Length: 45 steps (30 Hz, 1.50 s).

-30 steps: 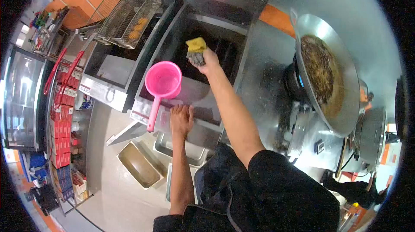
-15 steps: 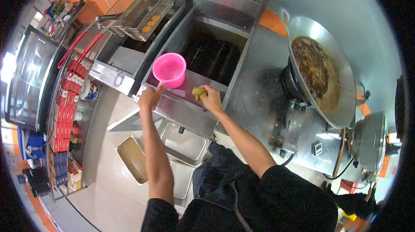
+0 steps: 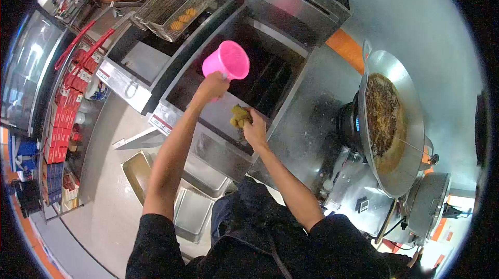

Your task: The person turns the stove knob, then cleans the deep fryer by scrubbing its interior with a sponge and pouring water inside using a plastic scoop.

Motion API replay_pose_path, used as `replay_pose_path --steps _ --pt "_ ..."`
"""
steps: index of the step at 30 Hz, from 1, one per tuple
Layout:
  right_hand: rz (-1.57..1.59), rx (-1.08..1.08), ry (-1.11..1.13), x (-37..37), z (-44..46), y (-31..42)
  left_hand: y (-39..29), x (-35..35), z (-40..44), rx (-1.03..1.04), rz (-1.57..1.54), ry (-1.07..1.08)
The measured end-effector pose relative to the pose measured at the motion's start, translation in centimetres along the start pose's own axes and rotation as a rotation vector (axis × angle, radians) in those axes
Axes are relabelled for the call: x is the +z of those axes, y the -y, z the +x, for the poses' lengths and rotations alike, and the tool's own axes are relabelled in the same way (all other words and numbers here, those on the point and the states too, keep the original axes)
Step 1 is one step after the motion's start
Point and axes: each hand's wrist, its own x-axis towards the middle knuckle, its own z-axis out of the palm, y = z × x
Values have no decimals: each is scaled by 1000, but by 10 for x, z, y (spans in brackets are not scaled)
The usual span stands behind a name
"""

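My left hand (image 3: 212, 87) is closed round the handle of a pink plastic dipper (image 3: 226, 61), held tilted over the dark well of a steel deep fryer (image 3: 205, 146). Whether anything is in the dipper I cannot tell. My right hand (image 3: 254, 129) grips a crumpled yellow-green sponge (image 3: 239, 116) above the fryer's front ledge, with its fingers partly hidden by it. Dark bars lie across the bottom of the well.
Left of it stands a second fryer with wire baskets (image 3: 179, 6) holding several fried pieces. On the right, a large wok (image 3: 405, 66) of dark bubbling oil sits on a burner. Metal pans (image 3: 193, 216) lie on the floor below. Stacked red boxes (image 3: 60, 123) fill a shelf at left.
My left hand has raised the pink dipper and moved it to the right, tipping it over the well. The sponge stays in my right hand near the ledge. The head view has shifted.
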Motion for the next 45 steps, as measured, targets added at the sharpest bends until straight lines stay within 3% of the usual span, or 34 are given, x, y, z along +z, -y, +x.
replay_pose_path --steps 1,3,6,8,11,20,23,26,28,29,31,33,35,36,37,39,41,43,45 --pt "0 -18 -13 -2 1 3 -9 1 16 23 170 23" --pt "2 -36 -7 -6 2 9 -13 14 51 290 313 -5" --pt "13 -84 -23 -5 4 9 -50 22 83 186 459 192" --pt "15 -107 -43 -4 5 6 -60 34 95 311 593 -134" --pt "-7 -107 -17 -2 10 2 -97 25 87 211 611 -119" --pt "-67 -66 -33 -2 7 4 -143 19 83 278 638 -222" --pt "-43 -77 -39 -2 7 1 -130 31 90 259 740 -333" --pt "-87 -125 -8 -5 4 6 -115 31 86 230 599 -506" --pt "-70 -161 -33 -7 1 13 -104 24 68 447 919 -699" --pt "-70 -161 -31 -9 0 17 -99 19 66 444 919 -698" --pt "19 -77 -7 -14 -3 27 -86 11 63 434 845 -690" --pt "-66 -130 -66 -8 0 15 -74 5 47 449 816 -668" --pt "371 177 -74 -9 2 15 -67 3 10 458 538 -546" --pt "380 189 -102 -5 9 -3 -68 5 -11 367 401 -480" --pt "755 366 -178 -1 10 -3 -58 11 -25 357 227 -472" --pt "990 390 -9 -16 14 -9 -41 25 -60 387 -98 -491" --pt "977 595 -126 -24 7 7 -33 34 -106 218 -323 -525" --pt "941 359 56 -27 6 12 -33 39 -161 114 -715 -451" --pt "896 329 127 -22 -3 15 -23 50 -205 127 -1013 -461"
